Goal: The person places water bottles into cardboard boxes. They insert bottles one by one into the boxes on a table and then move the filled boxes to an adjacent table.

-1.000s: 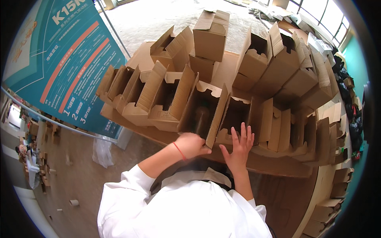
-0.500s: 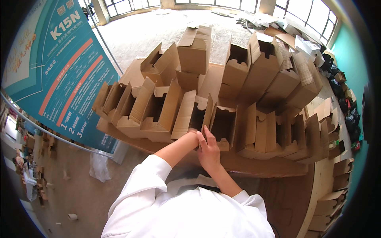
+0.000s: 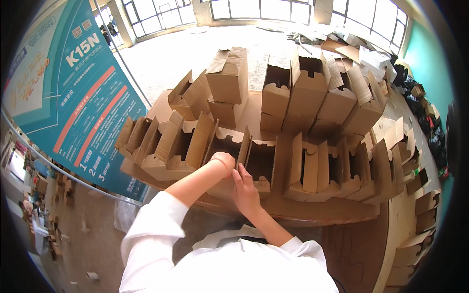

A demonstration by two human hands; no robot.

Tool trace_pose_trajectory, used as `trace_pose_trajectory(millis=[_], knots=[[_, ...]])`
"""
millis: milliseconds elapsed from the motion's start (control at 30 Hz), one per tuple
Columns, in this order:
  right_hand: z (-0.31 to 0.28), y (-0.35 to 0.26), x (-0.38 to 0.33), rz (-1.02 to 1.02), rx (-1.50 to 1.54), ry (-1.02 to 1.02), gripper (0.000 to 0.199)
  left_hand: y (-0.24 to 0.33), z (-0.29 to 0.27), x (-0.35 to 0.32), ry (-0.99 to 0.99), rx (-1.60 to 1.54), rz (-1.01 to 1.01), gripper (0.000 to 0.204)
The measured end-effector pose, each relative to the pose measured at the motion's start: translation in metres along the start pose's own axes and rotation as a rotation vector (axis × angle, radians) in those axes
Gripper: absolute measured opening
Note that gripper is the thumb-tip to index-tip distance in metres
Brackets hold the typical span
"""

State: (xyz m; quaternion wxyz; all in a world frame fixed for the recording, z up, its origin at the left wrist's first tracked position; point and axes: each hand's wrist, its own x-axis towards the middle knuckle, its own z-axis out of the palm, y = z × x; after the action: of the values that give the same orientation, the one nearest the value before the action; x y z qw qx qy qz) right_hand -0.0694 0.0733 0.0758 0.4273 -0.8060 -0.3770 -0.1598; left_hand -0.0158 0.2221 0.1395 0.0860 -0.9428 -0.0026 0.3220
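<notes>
An open brown cardboard box [image 3: 228, 144] stands in the near row, in front of me. My left hand [image 3: 223, 161] reaches over its near edge, bent at the wrist, and the box hides its fingers. My right hand [image 3: 245, 191] lies against the box's right side near the raised flap, fingers stretched out, holding nothing. To the right stands another open box [image 3: 260, 166], dark inside. On the left, close to my left forearm, is an open box with a tall raised flap [image 3: 202, 141].
More open boxes [image 3: 337, 171] stand to the right on the cardboard-covered table [image 3: 312, 211]. Taller stacked boxes [image 3: 307, 90] rise behind. A teal banner [image 3: 88, 107] stands at left. Black bags [image 3: 430, 132] and cardboard lie along the right wall.
My left hand has moved left and over the box opening; its flap no longer lies over it. My right hand has shifted slightly left and down. The view has tilted up a little.
</notes>
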Motion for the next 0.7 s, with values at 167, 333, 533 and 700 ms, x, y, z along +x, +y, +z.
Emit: trace_pose_trajectory(millis=[167, 333, 533, 700], knots=[[-0.003, -0.003, 0.001, -0.048, 0.024, -0.031, 0.059, -0.022, 0.074, 0.094, -0.307, -0.31, -0.096, 0.034], [0.002, 0.003, -0.005, -0.04, 0.054, -0.076, 0.07, -0.017, 0.115, 0.107, -0.245, -0.488, -0.251, 0.041], [0.006, 0.003, -0.003, -0.083, -0.016, -0.034, 0.06, -0.027, 0.114, 0.114, -0.111, -0.775, -0.389, 0.049], [0.004, 0.004, -0.001, -0.104, -0.015, -0.062, 0.059, -0.049, 0.071, 0.055, -0.056, -1.425, -0.277, 0.054]])
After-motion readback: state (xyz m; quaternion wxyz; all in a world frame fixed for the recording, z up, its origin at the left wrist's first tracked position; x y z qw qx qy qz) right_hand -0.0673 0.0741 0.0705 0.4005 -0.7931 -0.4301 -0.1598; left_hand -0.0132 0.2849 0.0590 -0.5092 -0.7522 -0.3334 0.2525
